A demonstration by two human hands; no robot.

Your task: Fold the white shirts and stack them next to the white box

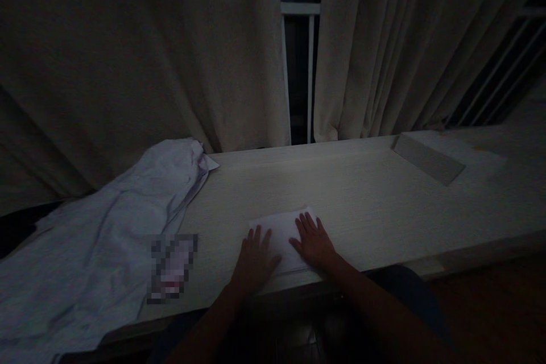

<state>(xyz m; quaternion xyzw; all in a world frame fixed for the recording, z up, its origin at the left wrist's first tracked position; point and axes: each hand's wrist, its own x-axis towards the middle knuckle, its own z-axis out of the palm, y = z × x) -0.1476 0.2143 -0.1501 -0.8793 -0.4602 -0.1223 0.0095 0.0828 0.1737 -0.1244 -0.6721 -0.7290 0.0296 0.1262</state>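
Low centre of frame: both hands flat on a folded white cloth [281,233] at the worktop's [375,205] near edge. Left hand [255,261] fingers [257,237] spread, palm down, on its left part; right hand [313,242] fingers [306,223] slightly apart, pressing the right part. Nothing gripped. Lower left: crumpled pale sheet [106,239] with a blurred patch. Upper right: grey box [426,160]. Curtains [149,57] behind, window bars [310,68] in the gap.

Both forearms reach forward, left hand [255,260] and right hand [313,243] lying flat, palms down, fingers spread.
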